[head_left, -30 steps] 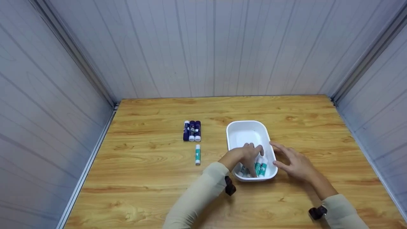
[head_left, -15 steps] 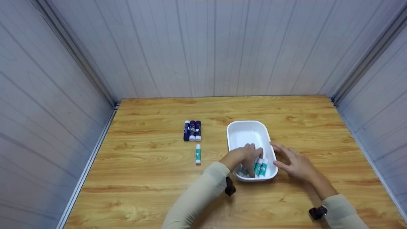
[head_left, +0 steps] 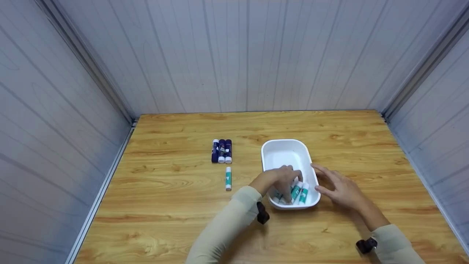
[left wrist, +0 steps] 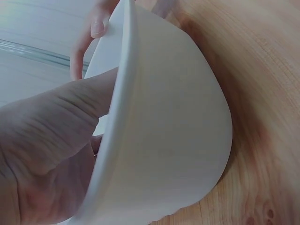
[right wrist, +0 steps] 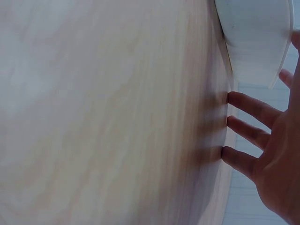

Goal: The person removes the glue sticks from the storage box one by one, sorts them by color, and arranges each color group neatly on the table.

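My left hand (head_left: 285, 181) reaches into a white plastic basin (head_left: 284, 142), its curled thumb and fingers at a tilted green-and-white glue stick (head_left: 296, 190). That stick appears pinched, though the fingertips are partly hidden. Another green glue stick (head_left: 303, 194) lies to its right, and more show partly behind the hand on the left. In the left wrist view, the basin's wall (left wrist: 173, 112) hides the fingers. Outside the basin's right side, my right hand (head_left: 340, 187) touches the rim with spread, fairly straight thumb and forefinger; its other fingers rest on the tabletop in the right wrist view.
Three dark blue glue sticks (head_left: 221, 151) lie side by side on the wooden table (head_left: 165, 205), left of the basin. A single green glue stick (head_left: 228, 178) lies in front of them. Pale panels (head_left: 234, 55) enclose the table's back and sides.
My left hand has shifted slightly left inside the basin. The green glue stick beside its thumb has tilted, lower end to the left. My right hand stays at the rim.
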`<state>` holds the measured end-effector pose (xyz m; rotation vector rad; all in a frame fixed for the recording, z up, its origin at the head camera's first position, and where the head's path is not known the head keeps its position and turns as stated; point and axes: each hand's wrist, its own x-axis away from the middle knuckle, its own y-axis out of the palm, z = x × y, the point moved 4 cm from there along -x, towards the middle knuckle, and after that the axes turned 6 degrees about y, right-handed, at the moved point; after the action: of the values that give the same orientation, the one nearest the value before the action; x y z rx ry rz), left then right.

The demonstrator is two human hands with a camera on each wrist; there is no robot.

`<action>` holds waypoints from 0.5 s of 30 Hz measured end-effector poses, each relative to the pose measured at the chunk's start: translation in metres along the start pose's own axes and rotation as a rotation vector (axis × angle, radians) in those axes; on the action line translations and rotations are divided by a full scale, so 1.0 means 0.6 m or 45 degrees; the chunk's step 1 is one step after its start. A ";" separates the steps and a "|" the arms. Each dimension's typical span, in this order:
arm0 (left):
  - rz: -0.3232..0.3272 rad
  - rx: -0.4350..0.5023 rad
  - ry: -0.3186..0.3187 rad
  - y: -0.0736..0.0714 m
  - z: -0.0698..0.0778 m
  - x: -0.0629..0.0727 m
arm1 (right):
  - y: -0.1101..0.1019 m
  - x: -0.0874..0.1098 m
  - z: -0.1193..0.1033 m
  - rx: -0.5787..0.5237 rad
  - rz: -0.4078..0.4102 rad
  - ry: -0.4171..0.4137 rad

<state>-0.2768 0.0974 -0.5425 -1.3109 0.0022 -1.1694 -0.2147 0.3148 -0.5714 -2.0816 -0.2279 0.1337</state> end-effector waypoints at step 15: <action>0.153 0.181 0.143 -0.025 -0.017 0.024 | 0.003 -0.002 0.004 0.003 -0.027 0.015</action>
<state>-0.2858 0.0832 -0.5268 -1.1042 0.0772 -1.1187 -0.2160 0.3160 -0.5740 -2.0766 -0.2429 0.1086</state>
